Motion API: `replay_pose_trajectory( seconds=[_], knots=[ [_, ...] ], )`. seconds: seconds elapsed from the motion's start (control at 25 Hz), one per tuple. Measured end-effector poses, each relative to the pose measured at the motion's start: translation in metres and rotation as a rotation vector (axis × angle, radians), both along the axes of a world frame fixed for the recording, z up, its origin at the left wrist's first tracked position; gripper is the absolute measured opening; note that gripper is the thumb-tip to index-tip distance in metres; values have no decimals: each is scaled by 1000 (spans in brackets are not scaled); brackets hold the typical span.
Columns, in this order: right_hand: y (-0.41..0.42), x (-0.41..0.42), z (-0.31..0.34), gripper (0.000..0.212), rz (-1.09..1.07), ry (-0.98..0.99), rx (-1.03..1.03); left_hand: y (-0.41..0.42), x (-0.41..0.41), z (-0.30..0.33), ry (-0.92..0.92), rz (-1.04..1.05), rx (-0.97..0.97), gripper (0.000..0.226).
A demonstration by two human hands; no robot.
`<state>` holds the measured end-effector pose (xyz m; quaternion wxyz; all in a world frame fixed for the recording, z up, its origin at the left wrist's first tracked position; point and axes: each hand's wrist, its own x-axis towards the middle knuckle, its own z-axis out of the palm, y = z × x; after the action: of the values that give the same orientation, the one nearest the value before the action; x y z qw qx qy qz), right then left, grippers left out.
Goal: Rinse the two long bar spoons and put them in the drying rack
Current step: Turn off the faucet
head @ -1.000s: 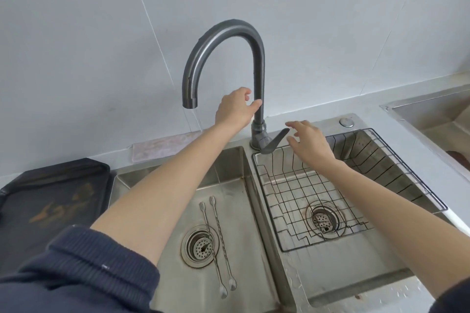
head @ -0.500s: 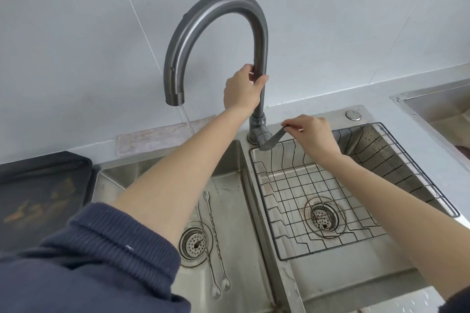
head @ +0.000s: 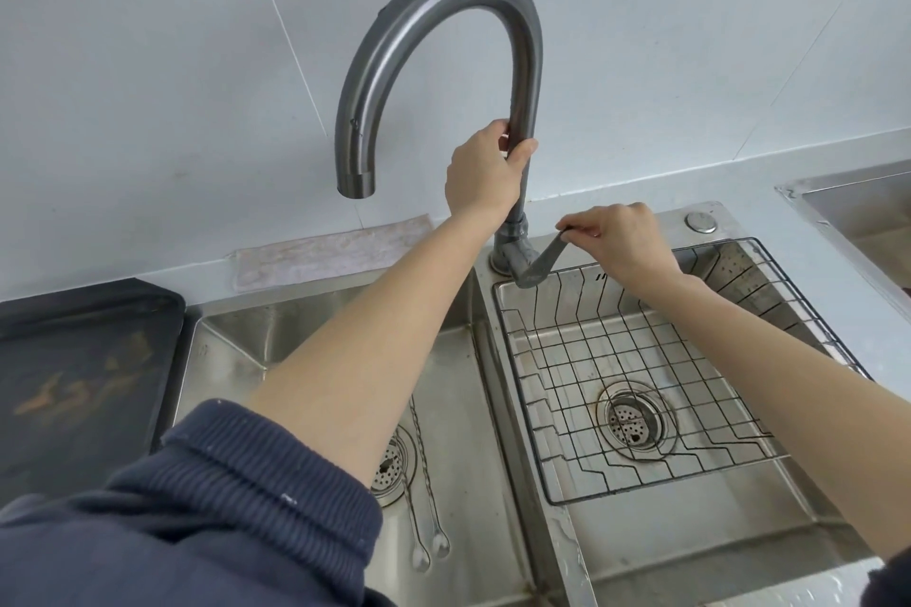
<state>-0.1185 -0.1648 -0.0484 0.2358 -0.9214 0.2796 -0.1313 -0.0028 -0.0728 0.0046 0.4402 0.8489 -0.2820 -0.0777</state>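
While the left hand (head: 485, 173) grips the faucet's (head: 434, 10) upright neck, the right hand (head: 622, 239) pinches its lever (head: 544, 257). Two bar spoons (head: 429, 522), slim, silvery, seemingly twisted along their stems, lie side by side in the left sink basin (head: 473, 409), partly hidden under the forearm, bowls nearest. A wire drying rack (head: 641, 478) sits in the right basin.

Two bare forearms, uncovered from wrist to near the elbow. Left sleeve (head: 207, 503) in dark navy ribbed knit, pushed up and bunched into thick folds, with fine parallel ribbing and a few tiny pale specks of lint on the cuff. Right sleeve (head: 894, 579) the same dark navy, only a sliver showing at the lower right corner. Left hand (head: 485, 175) and right hand (head: 623, 244) bare, without rings, watch or gloves.
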Motion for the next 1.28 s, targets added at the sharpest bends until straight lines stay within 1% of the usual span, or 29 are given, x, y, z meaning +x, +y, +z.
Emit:
replay_pose_trajectory(
  seconds=[0.16, 0.24, 0.32, 0.44, 0.64, 0.84, 1.0, 1.12, 1.28],
  knots=[
    [5, 1, 7, 24, -8, 105, -92, 7, 1, 6, 49, -21, -2, 29],
    [17, 5, 12, 27, 45, 88, -111, 13, 2, 8, 44, -50, 23, 31],
    [35, 11, 15, 29, 105, 23, -117, 24, 1, 5, 30, -66, 45, 36],
    [61, 19, 16, 31, 155, -24, -78, 47, 2, -4, -17, -45, 137, 38],
    [93, 24, 2, 34, 202, 71, 16, 97, 12, -25, -20, -57, 388, 40],
    [118, 31, -26, 37, 216, 211, 127, 148, 19, -63, 97, 1, 457, 38],
    [135, 38, -59, 32, 224, 314, 211, 181, 20, -97, 167, 69, 563, 38],
    [145, 40, -82, 31, 210, 392, 262, 200, 19, -127, 228, 78, 615, 39],
    [158, 39, -110, 37, 228, 530, 329, 219, 17, -172, 396, 81, 628, 40]
  ],
)
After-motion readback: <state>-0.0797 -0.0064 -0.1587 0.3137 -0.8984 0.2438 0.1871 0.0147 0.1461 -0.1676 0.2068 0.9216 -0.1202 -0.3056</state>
